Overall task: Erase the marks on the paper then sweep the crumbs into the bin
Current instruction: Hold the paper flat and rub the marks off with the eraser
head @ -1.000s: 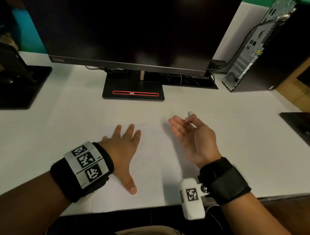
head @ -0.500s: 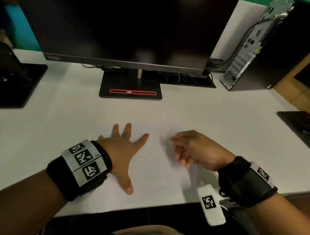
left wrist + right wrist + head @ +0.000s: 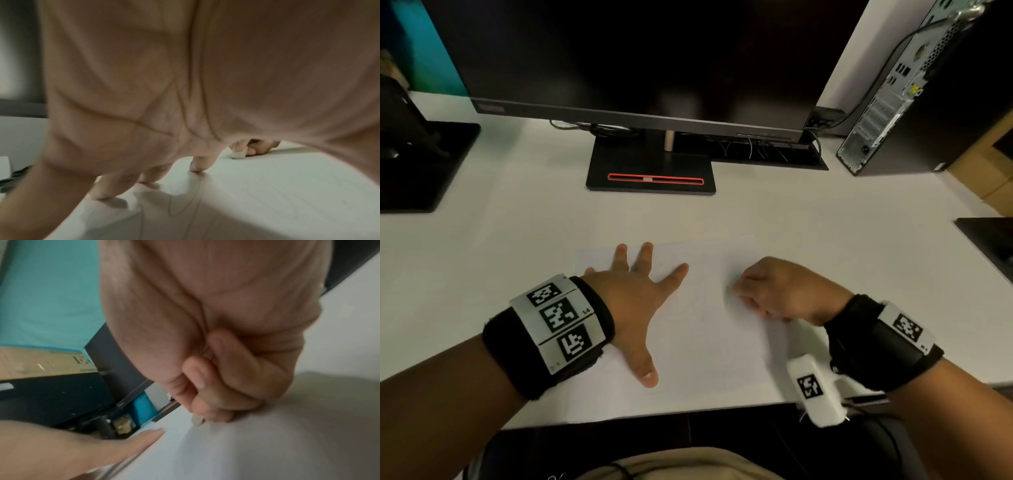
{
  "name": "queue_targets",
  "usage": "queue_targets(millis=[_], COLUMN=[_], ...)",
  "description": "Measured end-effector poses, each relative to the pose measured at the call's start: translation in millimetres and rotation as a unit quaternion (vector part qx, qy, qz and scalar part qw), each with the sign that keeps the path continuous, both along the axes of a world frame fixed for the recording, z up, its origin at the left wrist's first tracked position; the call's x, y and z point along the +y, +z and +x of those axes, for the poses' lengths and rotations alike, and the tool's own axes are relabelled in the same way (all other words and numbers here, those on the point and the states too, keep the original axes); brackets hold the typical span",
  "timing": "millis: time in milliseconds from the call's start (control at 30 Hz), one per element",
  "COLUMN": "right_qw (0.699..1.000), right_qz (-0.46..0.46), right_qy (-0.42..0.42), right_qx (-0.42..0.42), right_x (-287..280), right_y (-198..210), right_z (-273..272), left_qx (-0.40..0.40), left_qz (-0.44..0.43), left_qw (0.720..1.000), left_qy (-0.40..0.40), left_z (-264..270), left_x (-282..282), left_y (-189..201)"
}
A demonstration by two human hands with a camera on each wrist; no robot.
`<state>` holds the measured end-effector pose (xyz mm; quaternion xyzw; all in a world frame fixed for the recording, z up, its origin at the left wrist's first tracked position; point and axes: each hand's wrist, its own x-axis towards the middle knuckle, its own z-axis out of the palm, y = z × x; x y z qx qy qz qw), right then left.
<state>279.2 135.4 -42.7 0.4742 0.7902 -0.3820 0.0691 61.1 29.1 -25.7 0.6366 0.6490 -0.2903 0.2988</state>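
A white sheet of paper (image 3: 709,329) lies on the white desk in front of me, with faint pencil marks (image 3: 185,206) on it. My left hand (image 3: 640,291) rests flat on the sheet's left part, fingers spread and straight. My right hand (image 3: 774,294) is curled over the sheet's right part and pinches a small white eraser (image 3: 238,154) whose tip touches the paper; the eraser (image 3: 197,420) also shows below the fingers in the right wrist view. In the head view the hand hides the eraser. No bin is in view.
A black monitor (image 3: 640,58) on a stand with a red-lined base (image 3: 654,171) stands behind the paper. A computer tower (image 3: 914,96) is at the back right, another black stand (image 3: 417,161) at the left, a dark pad (image 3: 993,240) at the right edge.
My right hand has turned palm-down from a raised, palm-up pose and come down onto the paper with the eraser. My left hand has spread its index finger wider on the sheet.
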Motion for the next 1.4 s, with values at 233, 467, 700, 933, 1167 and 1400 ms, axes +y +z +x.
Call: queue_targets(millis=[233,467,700,933,1167,1400], right_qw=[0.999,0.996,0.995,0.996,0.997,0.994], right_qz=[-0.011,0.084,0.09,0.036,0.024,0.092], right_qy=[0.032,0.013,-0.011,0.068,0.067,0.026], right_qx=[0.013,-0.027,-0.042,-0.035,-0.024,-0.047], right_x=[-15,-1,6,-22,-27,-7], right_y=[3,9,13,13,17,18], right_z=[-2,5,25,33,41,46], left_qx=[0.002,-0.002,-0.01,-0.007,-0.006,-0.005], left_qz=[0.003,0.007,0.007,0.013,0.019,0.016], left_qw=[1.0,1.0,1.0,1.0,1.0,1.0], left_qy=[-0.002,0.002,0.005,0.007,0.011,0.016], left_z=[-1,0,-3,-3,-4,-3], left_x=[0,-2,-4,-5,-4,-3], left_y=[-1,0,0,-2,-6,-5])
